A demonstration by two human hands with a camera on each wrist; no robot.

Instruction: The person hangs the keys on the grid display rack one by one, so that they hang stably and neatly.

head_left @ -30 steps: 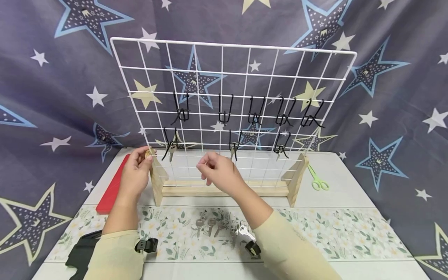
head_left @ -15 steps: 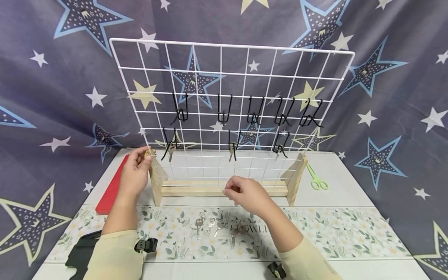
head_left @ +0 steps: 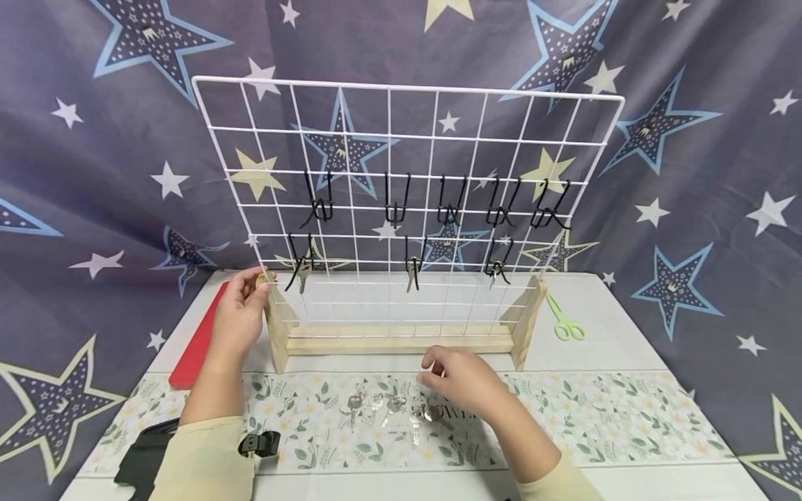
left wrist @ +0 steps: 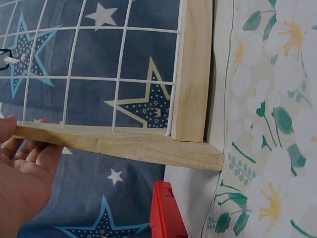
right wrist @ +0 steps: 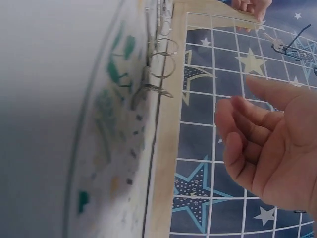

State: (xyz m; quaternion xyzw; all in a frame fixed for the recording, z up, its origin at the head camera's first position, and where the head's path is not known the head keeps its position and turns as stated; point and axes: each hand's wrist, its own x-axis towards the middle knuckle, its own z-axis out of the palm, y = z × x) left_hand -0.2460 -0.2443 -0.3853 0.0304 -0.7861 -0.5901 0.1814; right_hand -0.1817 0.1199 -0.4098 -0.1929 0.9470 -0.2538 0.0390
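My left hand (head_left: 239, 309) grips the top of the left wooden side piece (head_left: 277, 334) of a stand that holds up a white wire grid (head_left: 410, 136). The left wrist view shows its fingers under the wood edge. My right hand (head_left: 465, 379), fingers loosely curled and holding nothing, hovers in front of the stand's wooden base bar (head_left: 401, 344). Below and left of it, several loose keys (head_left: 393, 404) with rings lie on the floral strip. Black hooks (head_left: 396, 209) hang on the grid in two rows. A key (head_left: 303, 278) hangs from each of the 3 lower hooks.
A red, flat object (head_left: 195, 348) lies left of the stand, beside my left forearm. Green scissors (head_left: 567, 327) lie to the right. A black object (head_left: 145, 456) sits at the front left. A star-patterned cloth (head_left: 689, 174) hangs behind the table.
My right hand has moved down and to the right, from in front of the lower grid to just above the loose keys. My left hand has stayed on the side piece.
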